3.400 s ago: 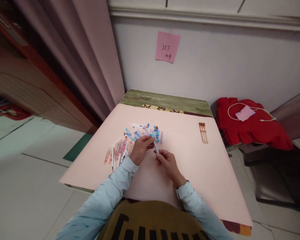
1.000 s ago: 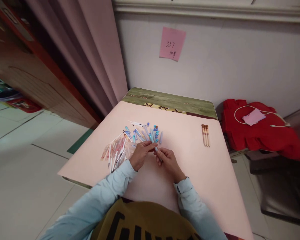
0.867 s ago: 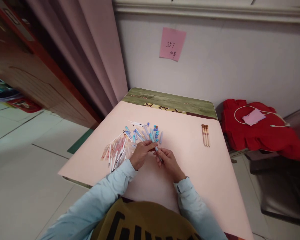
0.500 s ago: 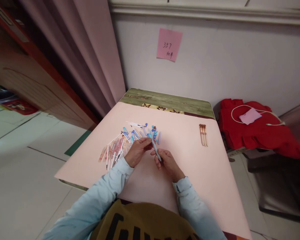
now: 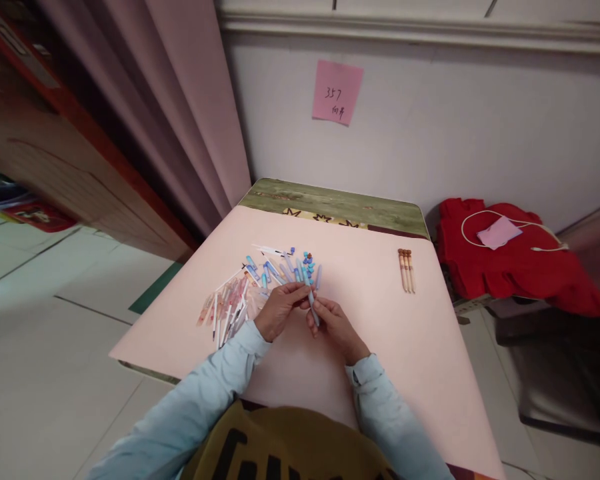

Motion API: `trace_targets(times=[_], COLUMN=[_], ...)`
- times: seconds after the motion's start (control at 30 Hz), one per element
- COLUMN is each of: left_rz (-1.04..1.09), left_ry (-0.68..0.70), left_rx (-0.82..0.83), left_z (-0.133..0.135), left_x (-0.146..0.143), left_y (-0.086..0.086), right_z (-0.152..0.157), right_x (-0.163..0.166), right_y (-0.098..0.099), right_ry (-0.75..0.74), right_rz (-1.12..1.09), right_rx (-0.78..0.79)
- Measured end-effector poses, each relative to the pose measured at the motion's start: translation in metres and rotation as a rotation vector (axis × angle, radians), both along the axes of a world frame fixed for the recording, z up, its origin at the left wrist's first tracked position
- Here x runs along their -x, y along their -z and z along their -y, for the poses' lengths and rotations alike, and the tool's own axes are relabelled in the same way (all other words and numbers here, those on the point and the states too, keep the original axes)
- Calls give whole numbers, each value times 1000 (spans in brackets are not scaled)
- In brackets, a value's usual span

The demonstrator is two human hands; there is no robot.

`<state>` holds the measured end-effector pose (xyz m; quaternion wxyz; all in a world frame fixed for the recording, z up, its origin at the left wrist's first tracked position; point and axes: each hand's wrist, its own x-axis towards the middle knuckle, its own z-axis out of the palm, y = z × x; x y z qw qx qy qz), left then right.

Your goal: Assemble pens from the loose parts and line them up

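Observation:
A light blue pen [image 5: 311, 301] is pinched between both hands above the table, its lower end pointing toward me. My left hand [image 5: 282, 308] grips it around the middle with thumb and fingers. My right hand [image 5: 336, 325] closes on its lower part. Just beyond the hands lie small blue and brown pen toppers [image 5: 308, 260]. Blue pen barrels [image 5: 266, 272] are scattered to the left of them. Nearer my left forearm is a pile of pinkish clear barrels [image 5: 230, 293] mixed with white refills [image 5: 223, 327].
Three brown-topped pens [image 5: 407, 271] lie side by side at the table's right. Pink paper covers most of the table [image 5: 390, 373]. A red cloth [image 5: 510, 267] with a white cord is beyond the right edge. A wall note [image 5: 337, 92] hangs ahead; a curtain [image 5: 180, 87] hangs at left.
My hands have drawn closer together on the pen. The left hand has slid slightly right and down along it, and the pen stands steeper. The things on the table have stayed put.

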<state>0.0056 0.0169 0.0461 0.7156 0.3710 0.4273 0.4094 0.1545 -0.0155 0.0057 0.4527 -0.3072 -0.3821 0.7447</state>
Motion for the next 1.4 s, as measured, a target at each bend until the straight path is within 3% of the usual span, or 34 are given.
trace_targets(times=[0.13,0.3,0.37,0.47,0.63,0.73,0.9,1.03,1.13,1.4], left_rz=[-9,36,7,-89,-223,-289,-504,-1033,-1223,-1413], left_ry=[0,142,138,24,-315,-382,-262,-54,18,61], left_rx=[-4,-17,-39,-76,-81,-139,-338,-546,-571,-533], left_z=[0,5,4,-1,-18,-30,-55,-80,-92,-105], left_x=[2,-2,-2,3,23,33,27,2,-18,-42], left_y=[1,2,3,4,2,4,10,11,11,21], right_z=[0,-1,-1,-3,-8,-11,-12,-11,-11,-12], right_x=[0,0,-1,-5,-9,-9,-7,-7,-9,-9], right_y=[1,2,3,3,5,10,12,8,6,5], right_ry=[22,53,79,191,508,582,580,588,585,569], right_rz=[10,28,58,150,357,385,351,346,324,290], right_rx=[25,37,25,-34,-86,-63,-30,-21,-4,19])
